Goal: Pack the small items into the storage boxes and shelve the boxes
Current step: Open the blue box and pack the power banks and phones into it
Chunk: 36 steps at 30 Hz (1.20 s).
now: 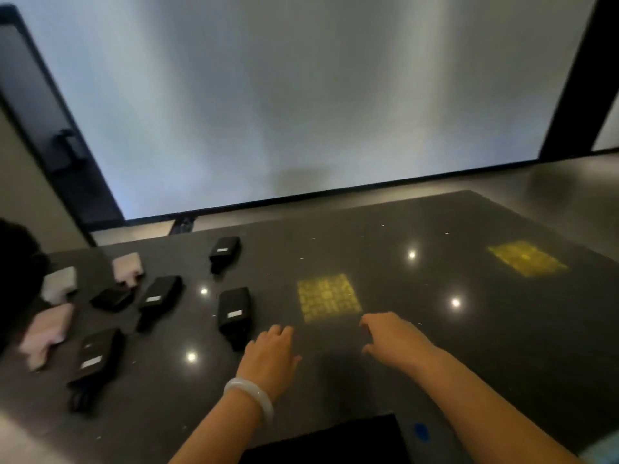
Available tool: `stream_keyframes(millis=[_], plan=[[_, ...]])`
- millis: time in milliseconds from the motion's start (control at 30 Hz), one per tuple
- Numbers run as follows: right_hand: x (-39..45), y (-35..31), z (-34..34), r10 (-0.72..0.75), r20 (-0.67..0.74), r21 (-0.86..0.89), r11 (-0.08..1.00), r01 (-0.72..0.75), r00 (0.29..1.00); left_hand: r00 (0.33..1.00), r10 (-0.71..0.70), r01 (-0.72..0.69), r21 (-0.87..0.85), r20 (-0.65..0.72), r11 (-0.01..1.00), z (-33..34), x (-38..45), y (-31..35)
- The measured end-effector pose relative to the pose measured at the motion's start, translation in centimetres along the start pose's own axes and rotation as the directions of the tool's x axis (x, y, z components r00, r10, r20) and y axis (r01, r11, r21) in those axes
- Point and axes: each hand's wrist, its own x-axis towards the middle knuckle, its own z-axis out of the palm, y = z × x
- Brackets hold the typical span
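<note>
Reaching: both hands are out over the dark counter (435,346) with nothing in them — the step in hand looks like the first pick-up of a small item.
Left hand: the left hand (271,358), a pale bangle (249,395) on its wrist, hovers just beside the nearest black pouch (234,313); its fingers (279,331) are loosely curled and hold nothing.
Right hand: the right hand (393,341) is near the yellow patch of light (328,298), thumb and fingers apart in a relaxed claw, empty.
Small items: five black pouches with white labels lie flat across the left part of the counter, well apart from one another; three pale pink pieces (127,267) lie at the far left.
Storage boxes: none can be made out — a dark shape at the bottom edge (335,440) may be one, but I cannot tell.
Best grasp: take the nearest pouch across its short sides, thumb opposite fingers — it looks soft, so a firm pinch at mid-length should keep it from sagging.
Order: work from the nearest pouch outward to the left, so the sleeve-free forearm never sweeps over items not yet packed.
Risk: the glossy counter may let a pouch slide if it is nudged before it is pinched.
</note>
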Motion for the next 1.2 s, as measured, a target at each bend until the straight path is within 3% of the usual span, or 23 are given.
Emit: stream_keyframes(millis=[233,433,633,900,1000,1200], plan=[[7.6,-8.9,2.7,-0.09,0.092,0.016,0.996,0.088,0.992,0.977,-0.211,0.211,-0.044,-0.011,0.977,-1.2,-0.3,-10.8],[14.1,-16.3,5.8,-0.113,0.139,0.134,0.987,0.094,0.984,0.95,-0.31,0.31,-0.001,0.022,0.951,-1.9,0.5,-18.5],[19.5,-21.6,9.2,0.021,0.156,0.215,0.975,-0.054,0.988,0.937,-0.346,0.346,0.01,0.046,0.938,-2.0,3.6,-24.6],[23.8,-25.8,11.8,0.257,0.077,0.065,0.963,-0.263,0.963,0.909,-0.417,0.415,-0.062,-0.011,0.908,-2.1,9.0,-31.4],[24.4,-26.3,12.4,0.285,0.03,0.01,0.958,-0.286,0.958,0.883,-0.469,0.469,-0.065,0.017,0.881,-2.0,11.4,-33.2],[25.4,-25.9,12.3,0.271,0.069,-0.01,0.962,-0.271,0.96,0.823,-0.558,0.567,-0.088,0.108,0.819,-1.8,16.0,-35.1]])
